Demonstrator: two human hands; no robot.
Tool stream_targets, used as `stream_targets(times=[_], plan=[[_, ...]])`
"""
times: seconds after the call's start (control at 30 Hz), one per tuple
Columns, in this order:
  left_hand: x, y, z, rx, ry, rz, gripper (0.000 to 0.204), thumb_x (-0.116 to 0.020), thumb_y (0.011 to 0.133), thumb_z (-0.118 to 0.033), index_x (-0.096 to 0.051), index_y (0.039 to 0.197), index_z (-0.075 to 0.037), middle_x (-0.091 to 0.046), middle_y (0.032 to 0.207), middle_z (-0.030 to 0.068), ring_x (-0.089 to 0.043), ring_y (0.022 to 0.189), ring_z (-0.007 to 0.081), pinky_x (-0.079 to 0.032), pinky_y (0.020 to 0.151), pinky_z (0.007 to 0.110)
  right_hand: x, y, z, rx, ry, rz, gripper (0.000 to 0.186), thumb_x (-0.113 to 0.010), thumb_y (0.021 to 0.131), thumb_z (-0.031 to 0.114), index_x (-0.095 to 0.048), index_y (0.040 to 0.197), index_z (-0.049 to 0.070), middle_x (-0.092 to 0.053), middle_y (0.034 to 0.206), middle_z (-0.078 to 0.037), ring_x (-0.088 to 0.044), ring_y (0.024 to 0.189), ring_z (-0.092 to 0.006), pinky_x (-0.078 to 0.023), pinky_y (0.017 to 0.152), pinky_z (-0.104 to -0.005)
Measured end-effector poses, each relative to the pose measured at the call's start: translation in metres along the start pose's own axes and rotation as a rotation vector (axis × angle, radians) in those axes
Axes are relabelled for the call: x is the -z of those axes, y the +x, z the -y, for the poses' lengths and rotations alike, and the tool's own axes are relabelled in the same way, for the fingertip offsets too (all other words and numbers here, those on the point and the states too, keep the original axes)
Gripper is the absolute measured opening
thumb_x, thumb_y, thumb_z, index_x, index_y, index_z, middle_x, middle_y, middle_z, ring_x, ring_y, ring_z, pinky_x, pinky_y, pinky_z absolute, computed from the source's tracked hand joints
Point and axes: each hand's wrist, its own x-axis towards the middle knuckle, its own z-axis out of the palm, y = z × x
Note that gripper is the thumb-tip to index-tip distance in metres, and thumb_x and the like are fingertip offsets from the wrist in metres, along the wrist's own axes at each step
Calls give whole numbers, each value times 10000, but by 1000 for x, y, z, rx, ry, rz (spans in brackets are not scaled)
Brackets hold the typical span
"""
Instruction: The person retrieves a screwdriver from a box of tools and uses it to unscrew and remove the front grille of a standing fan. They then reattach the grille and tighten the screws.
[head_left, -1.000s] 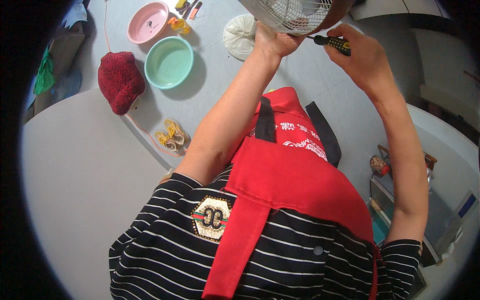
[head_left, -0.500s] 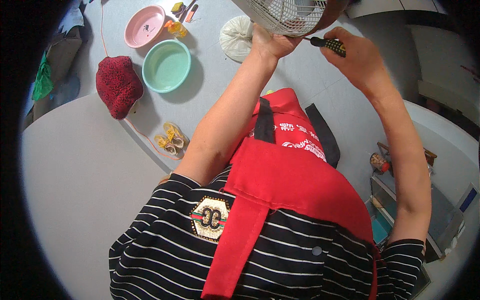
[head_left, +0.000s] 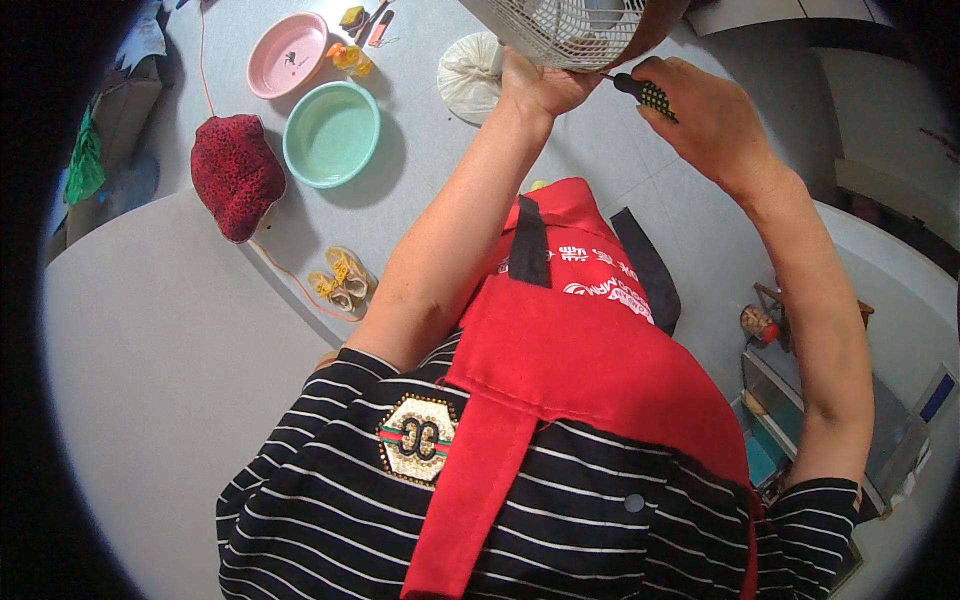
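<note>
Head view, surroundings: a pink bowl (head_left: 288, 55) at the upper left, a mint-green bowl (head_left: 332, 133) just below it, and a dark red knitted piece (head_left: 236, 174) to their left with an orange strand trailing down.
Lower on the table: small yellow knitted shoes (head_left: 340, 280), left of the left forearm.
Near the fan: a white cloth bundle (head_left: 472, 75) just left of the left hand.
In the way: the red apron (head_left: 590, 350) and striped shirt fill the lower middle of the frame.
Fan: a white wire fan grille (head_left: 560, 30) at the top edge, cut off by the frame.
Left hand (head_left: 540, 85): clenched against the grille's lower rim.
Right hand (head_left: 705, 120): closed around a black, yellow-dotted screwdriver (head_left: 645, 93), its tip pointing at the grille.
</note>
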Motion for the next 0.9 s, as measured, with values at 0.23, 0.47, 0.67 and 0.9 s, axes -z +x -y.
stream_targets(times=[0.23, 0.47, 0.67, 0.9], plan=[[7, -3, 8, 85, -493, -79, 441, -262, 920, -314, -441, 1232, -58, -508, 1210, 116, -480, 1104, 302, -387, 949, 486, 1, -5, 6, 6, -69, 50, 265, -549, 786, 117, -532, 1051, 108, -584, 835, -94, -602, 716, -285, -497, 616, -369], [8, -3, 12, 115, -771, -98, 465, -231, 919, -333, -442, 1233, -63, -494, 1225, 134, -480, 1106, 317, -388, 941, 507, -1, -9, 8, 96, -214, 39, 298, -534, 760, 44, -533, 1050, 109, -567, 878, -79, -607, 747, -249, -503, 605, -340], [19, -2, 19, 119, -913, -91, 471, -243, 915, -351, -441, 1233, -65, -494, 1224, 134, -476, 1111, 321, -386, 946, 501, -1, -5, 9, 119, -208, 14, 313, -534, 745, 18, -535, 1046, 107, -567, 899, -80, -606, 765, -246, -505, 612, -344], [12, 0, 11, 209, -838, -87, 468, -254, 902, -357, -449, 1224, -80, -502, 1219, 110, -471, 1116, 273, -377, 953, 412, -3, -12, 7, -31, -45, -70, 292, -573, 733, 59, -547, 1020, 112, -568, 812, -75, -599, 689, -274, -496, 589, -368]])
